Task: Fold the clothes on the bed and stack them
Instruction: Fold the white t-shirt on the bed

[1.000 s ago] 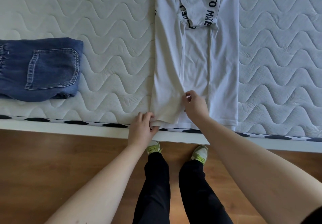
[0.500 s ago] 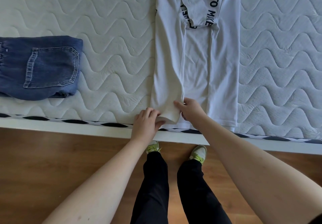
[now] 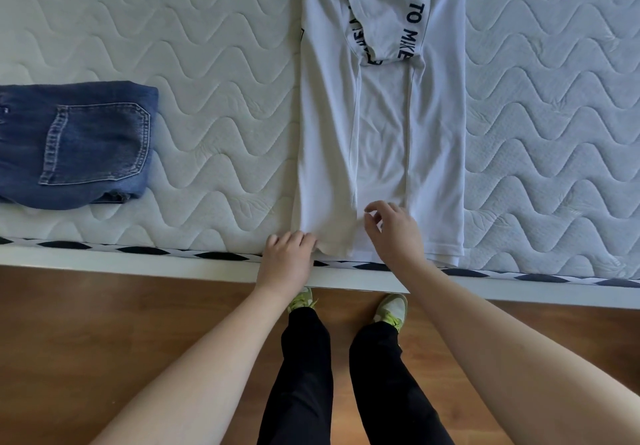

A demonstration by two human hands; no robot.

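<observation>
- The quilted mattress (image 3: 207, 63) filled the upper half of the view, its near edge running from 9 to 3 o'clock above a wooden floor (image 3: 104, 340).
- A white T-shirt (image 3: 436, 133) lay lengthwise from 12 o'clock down to the mattress edge, both long sides already turned in toward the middle and a lettered sleeve laid across its top; by the look of it, the crosswise folds remained to be done.
- A pair of folded jeans (image 3: 76, 146) sat at 9 o'clock, well apart from the shirt, seemingly the base of a stack the shirt had yet to join.
- The right hand (image 3: 394, 233) hovered over the shirt's hem near centre, fingers loosely curled and holding nothing.
- The left hand (image 3: 289, 257) rested at the hem's left corner by the mattress edge, fingers bent onto the cloth; whether it actually pinched the fabric could not be told.
</observation>
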